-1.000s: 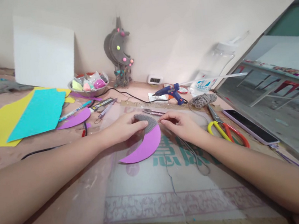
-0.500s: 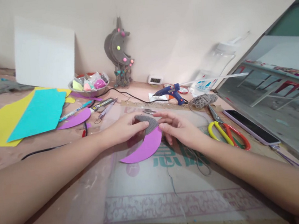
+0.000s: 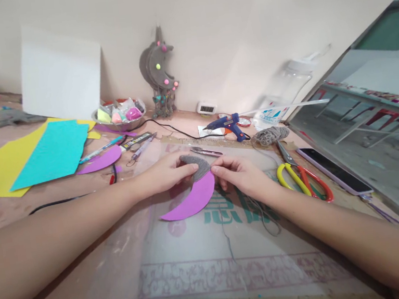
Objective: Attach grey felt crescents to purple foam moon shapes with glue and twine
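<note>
A purple crescent [image 3: 193, 199] is held over the mat, its upper end wrapped in grey yarn [image 3: 199, 167]. My left hand [image 3: 168, 172] is closed on that wrapped end, thumb on top, other fingers mostly hidden behind. At the crescent's right edge, where the wrapping stops, my right hand [image 3: 237, 171] pinches with thumb and forefinger. Loose grey yarn trails below this hand; the bit between the fingertips is too small to see clearly. Just beyond the hands lie slim metal tweezers [image 3: 206, 152].
Scissors [image 3: 303, 180], a yarn ball [image 3: 272, 134] and a phone [image 3: 335, 169] lie to the right. A blue glue gun [image 3: 231, 125] is behind. On the left are coloured sheets [image 3: 49, 151], another purple crescent [image 3: 102, 160] and a bowl [image 3: 122, 125]. A decorated moon [image 3: 158, 69] stands against the wall.
My right hand's fingers have drawn together into a pinch at the crescent's edge and lowered slightly, uncovering more of the tweezers. My left hand keeps its hold.
</note>
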`<action>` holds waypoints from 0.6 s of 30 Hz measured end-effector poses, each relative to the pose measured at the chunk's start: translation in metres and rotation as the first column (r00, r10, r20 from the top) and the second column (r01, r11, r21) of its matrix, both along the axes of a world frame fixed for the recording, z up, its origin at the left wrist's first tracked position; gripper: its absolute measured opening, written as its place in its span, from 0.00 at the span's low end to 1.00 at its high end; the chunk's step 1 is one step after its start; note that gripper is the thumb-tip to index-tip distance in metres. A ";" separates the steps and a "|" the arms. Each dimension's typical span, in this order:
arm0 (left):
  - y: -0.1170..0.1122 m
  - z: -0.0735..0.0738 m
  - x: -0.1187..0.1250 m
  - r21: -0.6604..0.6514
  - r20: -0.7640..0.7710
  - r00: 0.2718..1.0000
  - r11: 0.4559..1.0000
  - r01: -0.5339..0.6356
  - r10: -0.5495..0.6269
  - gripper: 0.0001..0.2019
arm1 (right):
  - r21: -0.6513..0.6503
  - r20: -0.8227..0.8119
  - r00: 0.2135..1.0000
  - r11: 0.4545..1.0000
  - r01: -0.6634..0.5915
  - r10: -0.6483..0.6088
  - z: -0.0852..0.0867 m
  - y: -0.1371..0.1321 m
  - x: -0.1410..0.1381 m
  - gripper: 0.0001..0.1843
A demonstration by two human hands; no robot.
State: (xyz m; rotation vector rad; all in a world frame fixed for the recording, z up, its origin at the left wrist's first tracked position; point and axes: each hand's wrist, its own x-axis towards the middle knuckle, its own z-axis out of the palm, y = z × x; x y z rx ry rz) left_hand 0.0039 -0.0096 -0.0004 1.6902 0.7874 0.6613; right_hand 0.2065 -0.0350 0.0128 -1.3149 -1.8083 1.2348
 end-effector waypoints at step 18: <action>-0.003 0.006 -0.001 0.392 -0.226 0.973 0.911 0.131 -0.043 0.07 | -0.044 -0.086 0.994 0.997 0.057 -0.061 0.000 -0.002 -0.002 0.14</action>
